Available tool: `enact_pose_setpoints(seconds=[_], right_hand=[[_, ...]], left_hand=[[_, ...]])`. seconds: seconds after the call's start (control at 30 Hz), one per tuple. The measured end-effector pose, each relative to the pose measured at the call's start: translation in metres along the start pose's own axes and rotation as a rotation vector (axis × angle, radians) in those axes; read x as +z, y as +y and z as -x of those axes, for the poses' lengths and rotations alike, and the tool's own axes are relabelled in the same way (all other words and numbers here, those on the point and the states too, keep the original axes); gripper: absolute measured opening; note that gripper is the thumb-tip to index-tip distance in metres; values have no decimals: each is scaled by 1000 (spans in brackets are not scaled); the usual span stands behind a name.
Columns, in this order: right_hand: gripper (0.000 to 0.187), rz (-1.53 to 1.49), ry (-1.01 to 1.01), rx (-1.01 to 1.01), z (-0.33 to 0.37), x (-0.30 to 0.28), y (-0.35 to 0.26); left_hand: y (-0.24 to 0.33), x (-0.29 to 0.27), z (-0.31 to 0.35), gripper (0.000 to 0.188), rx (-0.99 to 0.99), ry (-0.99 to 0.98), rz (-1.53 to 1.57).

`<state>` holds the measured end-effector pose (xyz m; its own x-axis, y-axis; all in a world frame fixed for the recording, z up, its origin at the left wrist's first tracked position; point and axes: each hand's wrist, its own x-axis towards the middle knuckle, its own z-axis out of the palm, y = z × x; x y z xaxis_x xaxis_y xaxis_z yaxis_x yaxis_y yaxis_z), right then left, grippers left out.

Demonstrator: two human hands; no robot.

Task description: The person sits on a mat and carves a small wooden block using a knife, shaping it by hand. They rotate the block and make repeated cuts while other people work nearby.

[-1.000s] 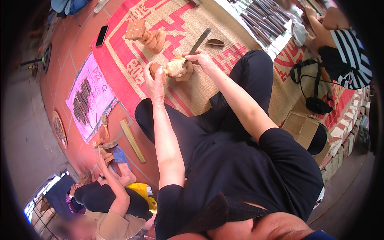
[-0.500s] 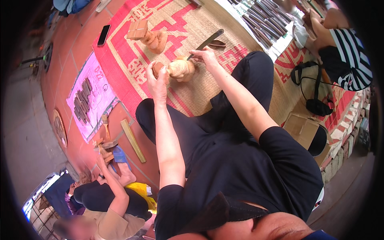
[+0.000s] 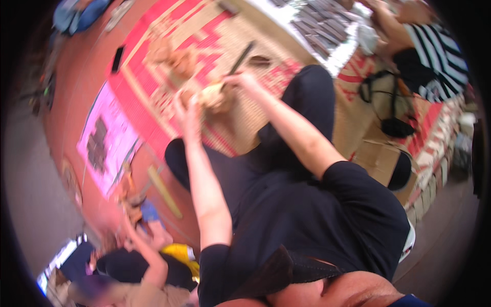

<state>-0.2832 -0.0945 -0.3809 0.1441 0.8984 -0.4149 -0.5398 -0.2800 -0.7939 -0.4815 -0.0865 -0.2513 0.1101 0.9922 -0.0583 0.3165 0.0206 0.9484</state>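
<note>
My left hand (image 3: 189, 115) is closed round one end of a pale carved wooden figure (image 3: 213, 95), held just above the woven mat (image 3: 153, 110). In my right hand (image 3: 242, 82) is a long, dark, flat tool (image 3: 242, 57), pinched close to the carving's right side. Its far end points up and away from me. Blur hides whether its near end touches the wood. A second wooden carving (image 3: 176, 60) on a block-like base lies on the mat beyond my left hand. Right of the tool rests a small dark brown piece (image 3: 260, 61).
A phone (image 3: 118, 59) and a pink sheet (image 3: 113, 163) with dark sticks lie to the left. A wooden strip (image 3: 164, 192) is near my left knee. Co-workers sit at lower left and upper right. A white sheet (image 3: 335, 64) holds more dark sticks; a black bag (image 3: 397, 128) lies right.
The whole view has shifted and blurred, with the scene sliding left. The tool now stands more steeply, its far end swung toward the left. Both hands keep their holds.
</note>
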Motion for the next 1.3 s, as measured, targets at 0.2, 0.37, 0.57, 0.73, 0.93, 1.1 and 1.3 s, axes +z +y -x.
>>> enact_pose_setpoints(seconds=[0.2,0.37,0.57,0.73,0.93,1.1,1.3], right_hand=[[19,-169,178,-30,11,7,-16],[17,24,26,-22,28,12,-23],[19,-88,173,7,15,6,-21],[24,-92,66,-26,20,14,-20],[22,-97,160,-1,18,8,-19],[24,-92,68,-2,18,9,-11],[23,-154,155,-4,22,6,-22]], left_hand=[[-4,0,0,50,53,4,-56],[3,3,2,51,35,21,-71],[3,2,2,52,61,28,-109],[4,1,1,49,66,52,-167],[3,3,2,50,63,47,-109],[1,2,4,50,107,54,-111],[1,2,2,50,105,49,-97]])
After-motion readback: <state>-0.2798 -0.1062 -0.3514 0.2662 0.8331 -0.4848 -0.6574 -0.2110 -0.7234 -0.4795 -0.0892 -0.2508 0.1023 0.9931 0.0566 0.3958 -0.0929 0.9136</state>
